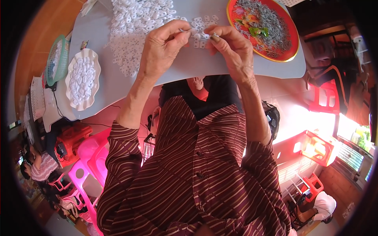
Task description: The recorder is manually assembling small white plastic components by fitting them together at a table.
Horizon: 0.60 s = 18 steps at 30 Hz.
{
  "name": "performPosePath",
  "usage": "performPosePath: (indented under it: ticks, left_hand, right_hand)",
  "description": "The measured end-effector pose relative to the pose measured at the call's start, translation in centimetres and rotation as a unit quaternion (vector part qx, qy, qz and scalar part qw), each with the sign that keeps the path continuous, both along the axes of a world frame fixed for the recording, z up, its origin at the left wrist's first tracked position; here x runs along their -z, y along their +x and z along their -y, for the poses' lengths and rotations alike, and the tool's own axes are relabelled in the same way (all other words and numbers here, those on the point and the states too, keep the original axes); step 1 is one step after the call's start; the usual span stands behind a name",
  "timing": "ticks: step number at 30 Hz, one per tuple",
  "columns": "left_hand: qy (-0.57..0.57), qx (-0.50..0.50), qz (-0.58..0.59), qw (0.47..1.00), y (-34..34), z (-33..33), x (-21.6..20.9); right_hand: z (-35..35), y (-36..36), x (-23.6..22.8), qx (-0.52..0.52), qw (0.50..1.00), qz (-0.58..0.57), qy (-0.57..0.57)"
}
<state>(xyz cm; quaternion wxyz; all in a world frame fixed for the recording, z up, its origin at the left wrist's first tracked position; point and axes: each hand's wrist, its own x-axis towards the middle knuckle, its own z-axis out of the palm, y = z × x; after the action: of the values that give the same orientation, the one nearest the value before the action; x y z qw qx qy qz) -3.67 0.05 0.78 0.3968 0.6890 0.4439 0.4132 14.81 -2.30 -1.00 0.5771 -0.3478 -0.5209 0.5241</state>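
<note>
Mid-job: prob. lots left, done qty unclear.
L hand (163, 45) & R hand (236, 49): narrow grip, tiny pcs (215, 35), type unclear; white pcs (138, 19) & grey bits (272, 29) piled.

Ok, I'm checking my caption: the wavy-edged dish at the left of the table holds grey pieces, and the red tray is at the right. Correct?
Not quite: the wavy-edged dish holds white pieces, not grey ones, as the head view shows. It is at the left of the table, and the red tray is at the right.
</note>
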Motion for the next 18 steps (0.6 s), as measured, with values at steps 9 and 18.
performPosePath:
  ticks: [9, 18]
  left_hand:
    - [-0.016, -0.034, 0.115, 0.993, 3.4, 1.5, 1.1]
    - [-0.044, -0.033, 0.188, 0.981, 2.8, 0.9, 1.3]
  right_hand:
    - [-0.2, 0.1, 0.3, -0.007, 1.000, -0.018, 0.016]
    - [-0.1, 0.5, 0.7, 0.041, 0.996, 0.072, -0.010]
